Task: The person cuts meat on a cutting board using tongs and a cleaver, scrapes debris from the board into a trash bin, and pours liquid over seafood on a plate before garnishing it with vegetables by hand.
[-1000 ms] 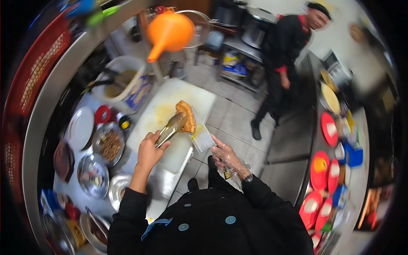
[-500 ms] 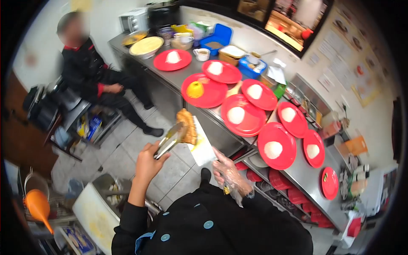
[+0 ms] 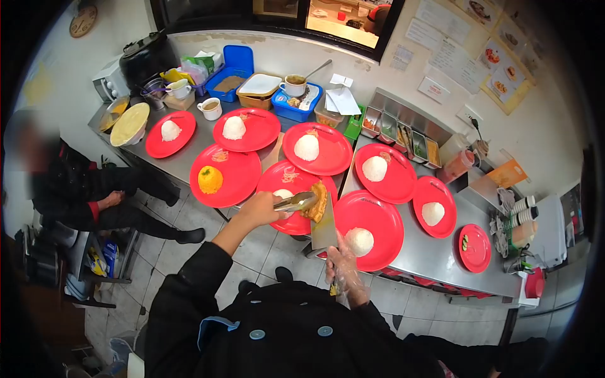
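Observation:
My left hand [image 3: 257, 211] is closed on metal tongs [image 3: 296, 202], whose tips clamp a browned, crisp-looking slab of food [image 3: 319, 203]. My right hand [image 3: 345, 271], in a clear plastic glove, grips a cleaver [image 3: 324, 229] with a broad flat blade. The blade lies against the lower side of the slab. Both tools are over the front edge of a red plate [image 3: 268, 181]; the slab and left hand partly hide its white rice mound [image 3: 283, 194]. Just right is another red plate [image 3: 392, 220] with a rice mound [image 3: 360, 241].
Several more red plates with rice stand along the steel counter [image 3: 435, 264]; one holds yellow rice [image 3: 210, 180]. Blue tubs [image 3: 238, 63], cups and metal topping trays [image 3: 403, 134] line the back. A seated person [image 3: 75, 183] is at the left.
My view has turned toward the counter. Both hands, with the tongs, slab and cleaver, have moved from above the floor to over the red plates.

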The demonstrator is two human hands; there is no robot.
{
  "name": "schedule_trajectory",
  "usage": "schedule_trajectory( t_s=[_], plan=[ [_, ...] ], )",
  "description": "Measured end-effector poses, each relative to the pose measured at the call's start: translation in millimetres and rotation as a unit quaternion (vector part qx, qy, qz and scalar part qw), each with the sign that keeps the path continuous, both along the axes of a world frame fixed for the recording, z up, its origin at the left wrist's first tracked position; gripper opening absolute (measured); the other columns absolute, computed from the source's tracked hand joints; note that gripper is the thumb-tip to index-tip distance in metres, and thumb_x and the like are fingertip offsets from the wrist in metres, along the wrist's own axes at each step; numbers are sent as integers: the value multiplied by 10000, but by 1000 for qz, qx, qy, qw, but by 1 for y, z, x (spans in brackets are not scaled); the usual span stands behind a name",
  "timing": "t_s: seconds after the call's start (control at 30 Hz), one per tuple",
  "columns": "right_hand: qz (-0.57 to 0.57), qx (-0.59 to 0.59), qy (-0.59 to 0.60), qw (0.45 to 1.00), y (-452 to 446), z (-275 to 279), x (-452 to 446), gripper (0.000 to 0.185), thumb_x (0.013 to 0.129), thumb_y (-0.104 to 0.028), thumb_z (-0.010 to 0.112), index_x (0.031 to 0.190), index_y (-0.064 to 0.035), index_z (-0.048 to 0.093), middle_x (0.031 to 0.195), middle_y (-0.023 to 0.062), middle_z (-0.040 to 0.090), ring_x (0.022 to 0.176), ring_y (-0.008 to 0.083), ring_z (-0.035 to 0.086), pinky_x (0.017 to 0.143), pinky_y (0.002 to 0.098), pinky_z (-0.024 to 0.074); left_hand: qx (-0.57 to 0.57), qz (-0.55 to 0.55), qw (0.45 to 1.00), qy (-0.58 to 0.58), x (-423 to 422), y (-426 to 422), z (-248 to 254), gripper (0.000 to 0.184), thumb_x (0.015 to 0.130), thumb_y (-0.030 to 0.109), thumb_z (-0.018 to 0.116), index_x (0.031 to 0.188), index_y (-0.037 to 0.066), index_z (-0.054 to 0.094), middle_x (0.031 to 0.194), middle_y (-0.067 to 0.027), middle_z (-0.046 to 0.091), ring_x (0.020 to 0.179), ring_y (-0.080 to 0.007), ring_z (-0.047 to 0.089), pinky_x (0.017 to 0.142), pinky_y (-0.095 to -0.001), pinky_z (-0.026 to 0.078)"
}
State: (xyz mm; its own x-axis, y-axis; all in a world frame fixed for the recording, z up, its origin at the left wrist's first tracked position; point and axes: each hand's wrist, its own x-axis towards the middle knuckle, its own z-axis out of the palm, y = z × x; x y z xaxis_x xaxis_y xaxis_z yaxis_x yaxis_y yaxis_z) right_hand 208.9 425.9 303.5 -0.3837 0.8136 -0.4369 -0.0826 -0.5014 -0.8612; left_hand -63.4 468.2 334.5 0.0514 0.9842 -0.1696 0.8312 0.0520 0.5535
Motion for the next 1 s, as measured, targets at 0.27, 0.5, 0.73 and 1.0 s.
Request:
schedule_trajectory(
  t_s=[0.27, 0.5, 0.73, 1.0],
  plan=[
    [-13, 250, -227, 941, 8, 18, -25, 538, 898, -83, 456, 1404, 11, 296, 1418, 255, 336, 1346, 311, 298, 1092, 351, 228, -86, -32, 992, 87, -6, 49, -2, 389, 703, 351, 735, 984, 86, 689, 848, -194, 659, 826, -336, 647, 746, -437, 501],
    [-99, 306, -244, 915, 9, 64, -36, 565, 897, 23, 428, 1435, -21, 259, 1401, 198, 391, 1339, 229, 314, 1075, 324, 254, -84, -50, 990, 101, 0, 44, 5, 442, 716, 340, 730, 1063, 79, 647, 896, -190, 655, 860, -334, 642, 754, -449, 502],
    [-85, 166, -52, 981, 31, 96, -68, 550, 909, 15, 442, 1434, -72, 303, 1076, 42, 541, 645, 25, 446, 535, 162, 384, 124, 121, 982, -76, -63, -35, 18, 425, 760, 357, 713, 1038, 48, 626, 799, -176, 604, 794, -344, 608, 693, -432, 471],
    [260, 200, 9, 945, 44, 90, -156, 586, 878, -13, 468, 1429, -124, 302, 891, 12, 550, 500, 31, 384, 405, 194, 333, 241, 507, 825, -64, -62, -184, -10, 577, 797, 385, 698, 1223, 34, 532, 943, -175, 579, 801, -293, 576, 693, -371, 462]
  ],
)
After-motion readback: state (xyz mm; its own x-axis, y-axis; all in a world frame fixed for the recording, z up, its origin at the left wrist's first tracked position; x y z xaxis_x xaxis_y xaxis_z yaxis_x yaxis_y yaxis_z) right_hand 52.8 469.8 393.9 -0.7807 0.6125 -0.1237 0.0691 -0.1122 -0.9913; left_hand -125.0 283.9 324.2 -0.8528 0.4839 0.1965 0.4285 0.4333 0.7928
